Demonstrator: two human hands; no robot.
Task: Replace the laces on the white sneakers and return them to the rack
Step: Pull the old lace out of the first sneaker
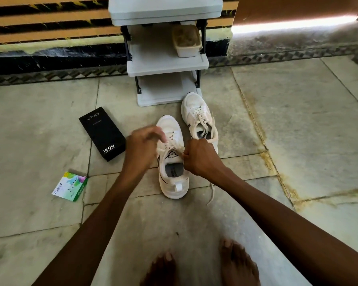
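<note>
Left hand (144, 142) and right hand (198, 157) each pinch the flat cream lace (174, 145) of the near white fabric sneaker (174, 182), so even pulls should seat it flat.

Both bare forearms reach forward, wrists pretty close together. The right hand (198, 156) is balled up with its back facing up, thumb and forefinger pinching a flat white fabric lace (179, 150) at its inner edge. The left hand (142, 145), just across from that pinch, is blurry. Its fingers curl downward, but honestly can't tell if it's gripping anything.
</note>
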